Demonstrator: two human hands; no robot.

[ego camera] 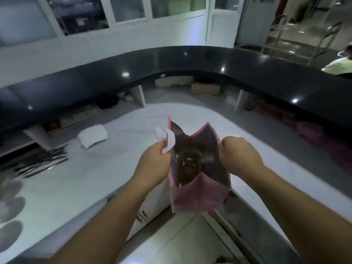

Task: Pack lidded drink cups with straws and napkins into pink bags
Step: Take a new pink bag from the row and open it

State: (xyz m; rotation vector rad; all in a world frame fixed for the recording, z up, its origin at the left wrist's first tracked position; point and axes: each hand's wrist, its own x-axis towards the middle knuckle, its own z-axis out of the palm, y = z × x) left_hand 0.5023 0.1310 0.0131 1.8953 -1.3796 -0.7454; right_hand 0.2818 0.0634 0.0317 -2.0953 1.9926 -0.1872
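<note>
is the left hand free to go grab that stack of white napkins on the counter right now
Probably not yet. The left hand grips the pink bag's rim together with a white napkin. The path to the napkin stack looks clear, but the hand would first have to let go.

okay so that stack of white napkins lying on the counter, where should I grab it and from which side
Take the napkin stack across its short sides, coming from above, thumb on one edge and fingers on the other. It lies flat on the white counter with open surface around it. Both hands currently hold the pink bag, so free one first.
</note>
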